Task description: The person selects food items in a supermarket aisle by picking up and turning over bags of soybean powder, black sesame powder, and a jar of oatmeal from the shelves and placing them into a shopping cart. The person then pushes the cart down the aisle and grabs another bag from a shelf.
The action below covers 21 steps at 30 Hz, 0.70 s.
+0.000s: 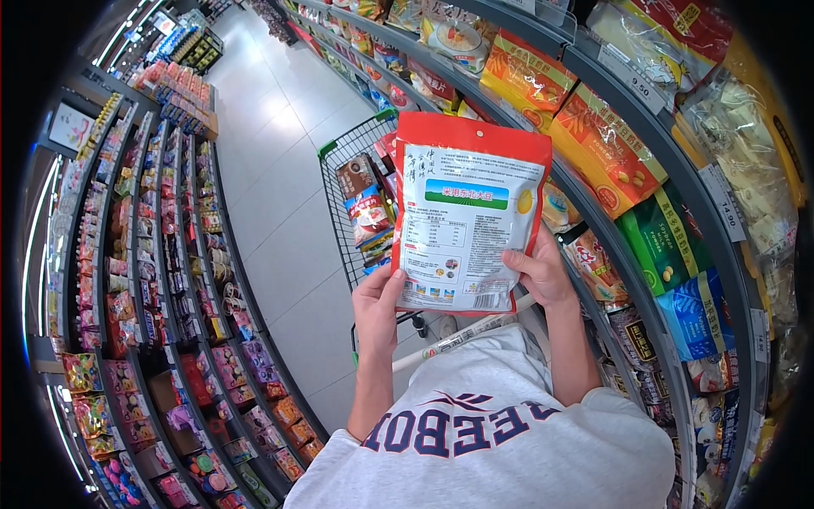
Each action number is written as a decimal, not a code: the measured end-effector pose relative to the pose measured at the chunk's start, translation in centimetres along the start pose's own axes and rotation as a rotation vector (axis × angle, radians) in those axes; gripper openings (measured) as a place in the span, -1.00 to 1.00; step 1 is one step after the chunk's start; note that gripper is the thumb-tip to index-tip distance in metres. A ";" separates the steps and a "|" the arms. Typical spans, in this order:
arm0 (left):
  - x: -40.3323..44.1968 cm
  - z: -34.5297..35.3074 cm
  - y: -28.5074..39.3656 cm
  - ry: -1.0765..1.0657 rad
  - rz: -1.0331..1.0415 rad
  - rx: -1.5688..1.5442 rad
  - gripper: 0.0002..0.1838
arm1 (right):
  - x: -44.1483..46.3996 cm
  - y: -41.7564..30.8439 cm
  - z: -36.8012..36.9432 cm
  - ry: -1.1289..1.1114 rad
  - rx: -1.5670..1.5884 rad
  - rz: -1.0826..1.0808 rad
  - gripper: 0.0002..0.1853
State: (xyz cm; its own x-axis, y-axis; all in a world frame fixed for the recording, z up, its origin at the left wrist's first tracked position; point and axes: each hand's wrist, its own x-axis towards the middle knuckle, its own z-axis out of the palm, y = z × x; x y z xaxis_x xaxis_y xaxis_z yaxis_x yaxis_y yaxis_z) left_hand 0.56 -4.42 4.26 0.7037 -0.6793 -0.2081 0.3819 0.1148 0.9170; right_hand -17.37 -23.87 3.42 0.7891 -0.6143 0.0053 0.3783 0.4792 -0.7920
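Observation:
A red and white food bag is held up in front of my chest, its printed back with a text panel and barcode facing me. My left hand grips its lower left edge, thumb on the front. On the lower right edge, my right hand holds the bag the same way, thumb over the printed side. Behind the bag stands a shopping cart with a green-cornered wire basket, partly hidden. Packaged goods lie in it.
Shelves of bagged powders with price tags curve close along my right. On the left runs a long rack of small colourful packets. A tiled aisle floor lies between them. The cart's handle is just before my body.

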 end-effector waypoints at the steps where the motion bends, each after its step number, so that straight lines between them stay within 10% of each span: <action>1: 0.0 0.0 0.0 0.000 0.000 0.000 -0.78 | 0.0 0.0 0.0 0.002 0.000 0.001 -0.40; 21: 0.1 0.1 0.0 0.008 -0.006 0.005 -0.78 | 0.2 0.2 -0.3 0.007 -0.002 0.018 -0.40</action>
State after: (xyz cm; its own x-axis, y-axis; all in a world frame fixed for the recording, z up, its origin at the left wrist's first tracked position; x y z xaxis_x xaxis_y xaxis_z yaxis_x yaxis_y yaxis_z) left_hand 0.58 -4.55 4.30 0.7059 -0.6744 -0.2164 0.3835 0.1071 0.9173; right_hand -17.31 -24.10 3.12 0.7921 -0.6103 -0.0129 0.3638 0.4890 -0.7928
